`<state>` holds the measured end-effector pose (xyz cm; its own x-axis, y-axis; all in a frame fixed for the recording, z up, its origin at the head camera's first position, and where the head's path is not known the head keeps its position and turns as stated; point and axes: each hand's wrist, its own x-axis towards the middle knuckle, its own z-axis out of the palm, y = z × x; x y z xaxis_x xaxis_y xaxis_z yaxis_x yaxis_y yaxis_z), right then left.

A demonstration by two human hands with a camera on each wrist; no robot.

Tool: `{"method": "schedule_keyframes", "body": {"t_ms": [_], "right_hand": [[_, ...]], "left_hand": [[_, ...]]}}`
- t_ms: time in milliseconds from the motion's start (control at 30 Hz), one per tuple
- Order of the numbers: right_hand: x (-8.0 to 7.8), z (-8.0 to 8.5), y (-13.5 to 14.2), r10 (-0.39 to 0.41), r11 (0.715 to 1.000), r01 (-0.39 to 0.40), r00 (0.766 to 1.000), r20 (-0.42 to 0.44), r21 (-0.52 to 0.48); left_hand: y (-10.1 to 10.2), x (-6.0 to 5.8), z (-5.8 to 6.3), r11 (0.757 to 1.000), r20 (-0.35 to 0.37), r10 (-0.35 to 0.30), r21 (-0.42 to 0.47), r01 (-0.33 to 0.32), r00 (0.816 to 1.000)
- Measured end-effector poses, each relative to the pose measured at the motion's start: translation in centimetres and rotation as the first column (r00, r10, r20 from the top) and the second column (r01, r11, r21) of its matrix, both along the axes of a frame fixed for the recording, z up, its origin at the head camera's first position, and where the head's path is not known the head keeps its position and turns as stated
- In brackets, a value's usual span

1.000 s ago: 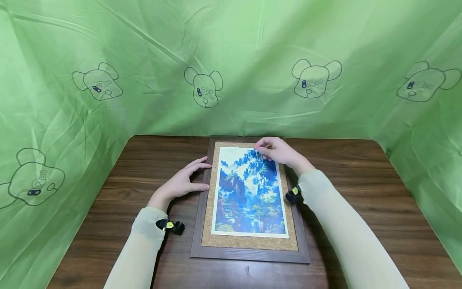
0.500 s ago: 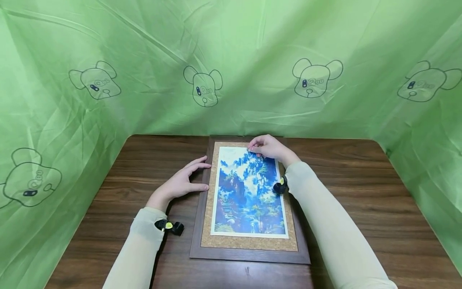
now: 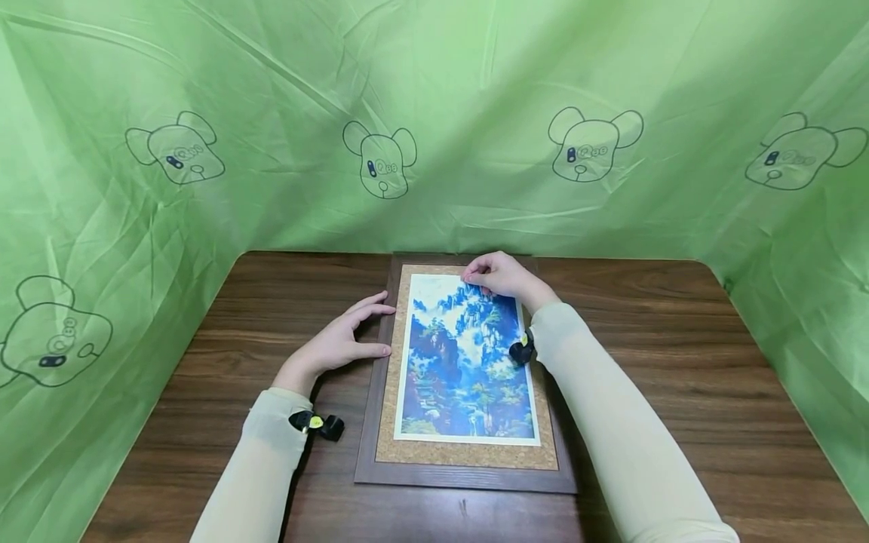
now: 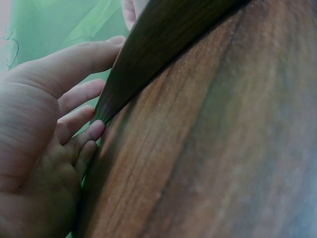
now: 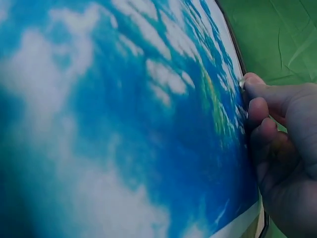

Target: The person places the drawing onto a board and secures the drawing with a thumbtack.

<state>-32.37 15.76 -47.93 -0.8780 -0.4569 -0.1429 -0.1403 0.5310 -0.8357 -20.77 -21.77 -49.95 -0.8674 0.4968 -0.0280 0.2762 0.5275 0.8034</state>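
A blue landscape picture [image 3: 468, 377] with a white border lies on a cork board [image 3: 468, 453] inside a dark wooden frame [image 3: 468, 477]. Along the frame's left edge, the left hand [image 3: 333, 343] rests its fingertips and thumb with fingers spread. The left wrist view shows those fingers [image 4: 74, 64] against the frame's side. At the picture's top edge, near its middle, the right hand [image 3: 502, 277] pinches a small pale pin [image 5: 241, 82] between thumb and forefinger. Only a bit of the pin shows at the fingertips; its tip is hidden.
The framed board lies on a brown wood-grain table [image 3: 679, 377]. Green cloth [image 3: 475, 90] printed with bear faces stands behind the table and at both sides. A black camera [image 3: 521, 351] on the right wrist overlaps the picture's right edge.
The right hand has shifted left along the picture's top edge, then slowed, with its pinch kept. The left hand has stayed at the frame's left edge.
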Motion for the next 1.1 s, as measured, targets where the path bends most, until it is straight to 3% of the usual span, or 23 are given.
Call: {"method": "schedule_keyframes", "body": {"t_ms": [733, 1100], "right_hand": [[0.09, -0.74, -0.13, -0.051, 0.999, 0.051, 0.998, -0.045, 0.000], [0.68, -0.54, 0.46, 0.002, 1.000, -0.004, 0.997, -0.083, -0.024]], "left_hand": [[-0.07, -0.23, -0.19, 1.000, -0.008, -0.004, -0.021, 0.004, 1.000], [-0.11, -0.25, -0.29, 1.000, -0.018, -0.008, -0.024, 0.008, 1.000]]}}
